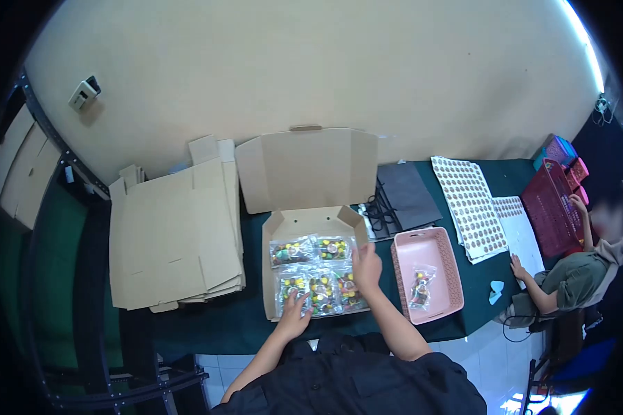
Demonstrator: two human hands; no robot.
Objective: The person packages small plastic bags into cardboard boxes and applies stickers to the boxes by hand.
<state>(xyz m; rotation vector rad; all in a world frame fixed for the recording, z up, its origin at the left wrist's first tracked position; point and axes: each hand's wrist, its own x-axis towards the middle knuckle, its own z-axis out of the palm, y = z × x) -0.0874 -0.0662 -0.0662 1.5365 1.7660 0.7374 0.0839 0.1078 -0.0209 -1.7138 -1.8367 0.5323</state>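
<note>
- Five clear packets (322,294) can be counted in the open box (313,217), two in the far row and three in the near row; small round pieces in yellow, green, red and dark brown are seen through the shiny film.
- The near-left packets are touched by the left hand (294,319), its fingers spread wide; nothing is seen gripped by it.
- The right hand (367,268) is held at the box's right side, above the right packets, with fingers bent; whether anything is pinched cannot be told.
- One box is laid out between the hands, plain brown cardboard, its one lid (311,169) raised beyond both.
- One pink basket (426,249) is set just right of the right hand, with one smaller packet (421,286) inside.
- Left of the left hand, flat cardboard (173,242) is piled in several layers, too overlapped to be counted.
- Beyond the right hand, dark bags (407,197) with black cords are laid flat, their number unclear.
- Farther right, sheets (467,207) printed with rows of round labels are stacked; one blue scrap (496,292) is placed nearer.
- At far right, one maroon crate (550,207) is seen beside one other person (578,280), by whom a white sheet (521,232) is touched.
</note>
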